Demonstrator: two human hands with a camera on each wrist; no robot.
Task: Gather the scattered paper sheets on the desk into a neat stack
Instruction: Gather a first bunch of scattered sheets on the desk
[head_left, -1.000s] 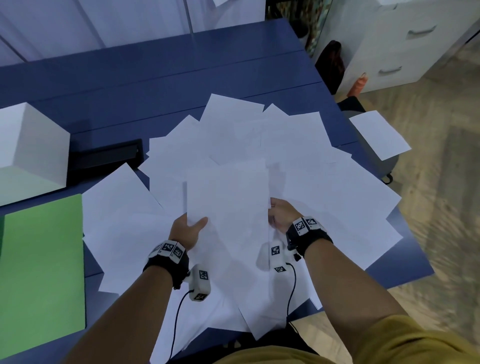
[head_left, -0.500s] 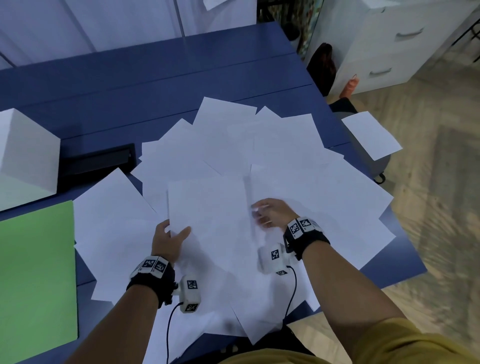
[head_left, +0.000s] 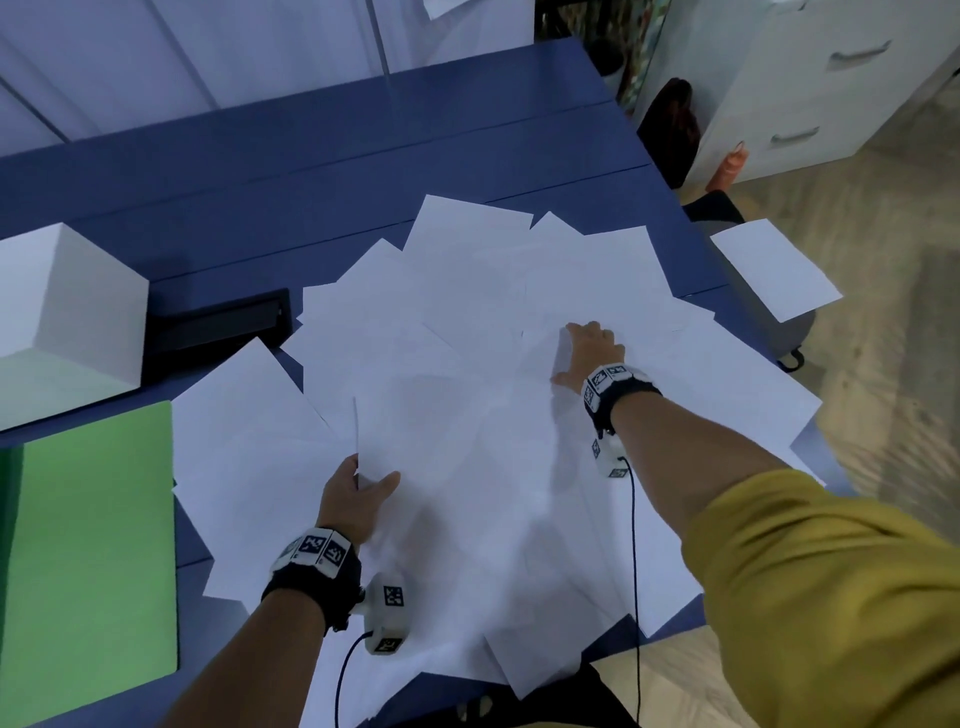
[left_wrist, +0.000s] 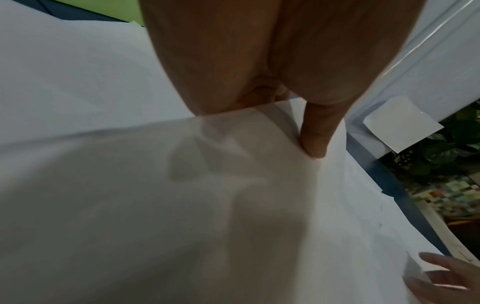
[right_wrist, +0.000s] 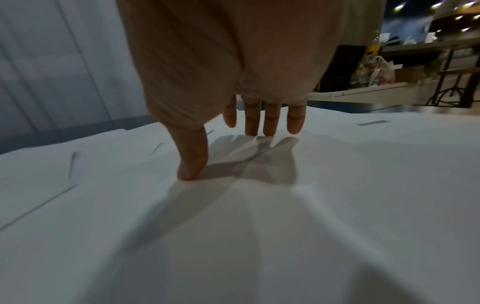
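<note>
White paper sheets lie fanned and overlapping across the blue desk, spreading out ahead of and around both my hands; several hang over the near desk edge by my wrists. They are plain and unmarked, corners pointing every way, no common edge. One sheet lies apart, beyond my right hand and off the desk edge; what it rests on I cannot tell.

My left hand grips a few gathered sheets at their near left corner: thumb on top, fingers underneath, showing as shadows through the paper in the left wrist view. The left edge of this bundle is lifted off the pile.

My right hand is reached forward, arm extended, well apart from the left. Its fingers are straight and spread, tips and thumb pressing down on the top sheet, gripping nothing.

To the left of my left hand: a green folder, and past it a white box beside a black tray.
</note>
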